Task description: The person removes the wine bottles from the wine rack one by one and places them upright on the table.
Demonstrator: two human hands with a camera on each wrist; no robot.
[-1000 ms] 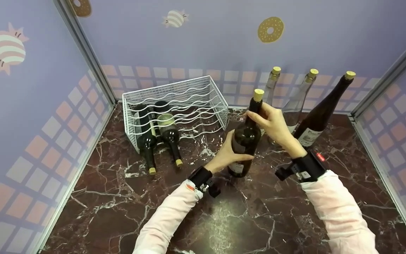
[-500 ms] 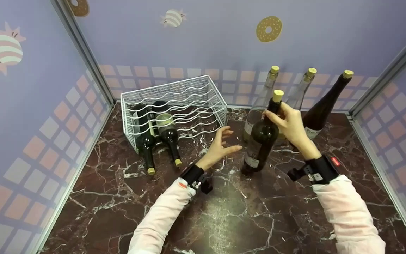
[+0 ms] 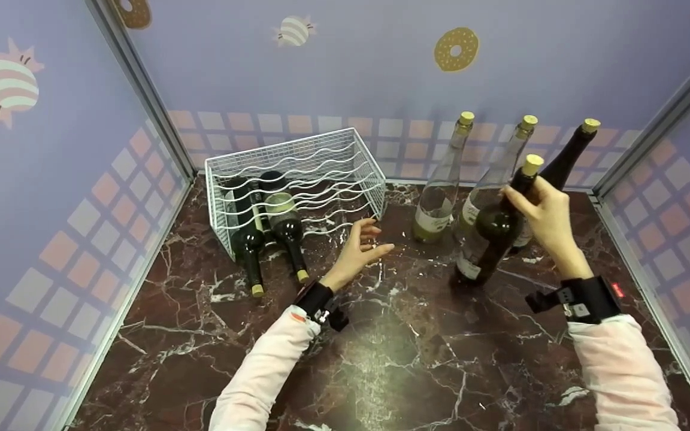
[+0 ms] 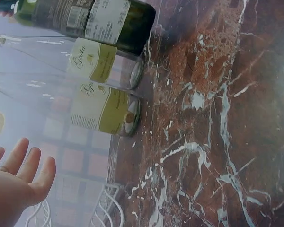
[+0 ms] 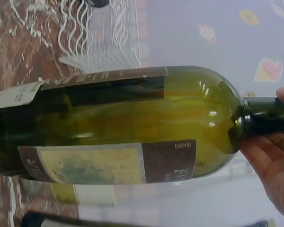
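By its neck, my right hand (image 3: 551, 218) holds a dark green corked wine bottle (image 3: 495, 227) on the right side of the table. In the right wrist view, the green bottle (image 5: 118, 123) fills the middle, with the fingers round its neck. Nearest to the wire rack (image 3: 372, 158), my left hand (image 3: 354, 254) hangs with fingers spread and holds nothing. The left wrist view shows that hand (image 4: 21, 184) palm up beside the rack's edge. Two dark corked bottles lie in the rack: the left bottle (image 3: 250, 239) and the right bottle (image 3: 289, 230), necks toward me.
Behind the held bottle stand a clear bottle (image 3: 435, 212), a second clear bottle (image 3: 492, 179) and a dark bottle (image 3: 566, 158), all corked. The marble-patterned table (image 3: 405, 371) is enclosed by purple printed walls (image 3: 369, 66).
My left hand has let go of the bottle and drawn back to the left. My right hand has carried the bottle to the right, past the clear bottles.
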